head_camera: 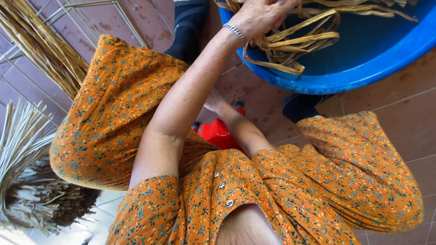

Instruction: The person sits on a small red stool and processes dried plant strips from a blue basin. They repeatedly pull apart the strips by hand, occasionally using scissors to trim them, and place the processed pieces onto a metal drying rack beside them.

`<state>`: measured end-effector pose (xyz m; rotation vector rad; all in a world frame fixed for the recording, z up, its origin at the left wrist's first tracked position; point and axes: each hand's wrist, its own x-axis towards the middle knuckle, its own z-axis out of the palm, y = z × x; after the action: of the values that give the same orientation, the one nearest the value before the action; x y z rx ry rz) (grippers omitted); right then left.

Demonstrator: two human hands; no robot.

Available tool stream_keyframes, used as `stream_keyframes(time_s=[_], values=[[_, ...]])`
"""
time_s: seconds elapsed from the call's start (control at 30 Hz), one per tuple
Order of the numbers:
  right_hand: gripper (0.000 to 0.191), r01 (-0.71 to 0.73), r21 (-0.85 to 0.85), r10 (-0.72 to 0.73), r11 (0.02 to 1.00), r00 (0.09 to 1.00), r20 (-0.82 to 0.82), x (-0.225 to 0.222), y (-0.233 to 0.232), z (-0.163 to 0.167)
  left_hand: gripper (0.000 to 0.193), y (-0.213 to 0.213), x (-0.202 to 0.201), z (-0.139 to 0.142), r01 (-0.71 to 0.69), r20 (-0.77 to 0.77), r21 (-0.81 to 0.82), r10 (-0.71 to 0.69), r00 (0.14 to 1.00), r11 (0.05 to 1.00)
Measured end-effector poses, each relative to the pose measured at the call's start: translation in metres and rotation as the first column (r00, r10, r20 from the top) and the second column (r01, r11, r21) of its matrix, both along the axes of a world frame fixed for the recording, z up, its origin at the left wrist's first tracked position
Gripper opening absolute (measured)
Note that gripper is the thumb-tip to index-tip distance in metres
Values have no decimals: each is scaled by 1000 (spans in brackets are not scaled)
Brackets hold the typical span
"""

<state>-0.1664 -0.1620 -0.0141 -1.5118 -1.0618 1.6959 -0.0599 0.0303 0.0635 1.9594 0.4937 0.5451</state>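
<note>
My left hand (260,17), with a silver bracelet at the wrist, reaches forward into a blue plastic basin (363,63) and is closed on a bundle of tan, flat straw strips (295,43) that hangs over the basin's near rim. My right hand (212,102) reaches down between my knees, next to a red plastic stool (219,134). My left forearm covers most of it, so its fingers are hidden. I wear an orange flowered dress (113,122).
A sheaf of dry yellow reeds (43,45) lies at the upper left over a thin metal frame (91,7). A bundle of pale split leaves (22,149) lies at the left on the reddish tiled floor (399,118).
</note>
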Motion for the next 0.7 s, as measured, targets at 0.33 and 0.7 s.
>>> stream_keyframes(time_s=[0.33,0.7], values=[[39,81,13,-82,997,993,86,6,-12,-18,27,-15,0,2,-252,-146,-622,206,968,741],[42,-115,183,-15,976,809,588,157,-31,-18,32,-22,0,-4,-315,-175,-512,261,949,799]])
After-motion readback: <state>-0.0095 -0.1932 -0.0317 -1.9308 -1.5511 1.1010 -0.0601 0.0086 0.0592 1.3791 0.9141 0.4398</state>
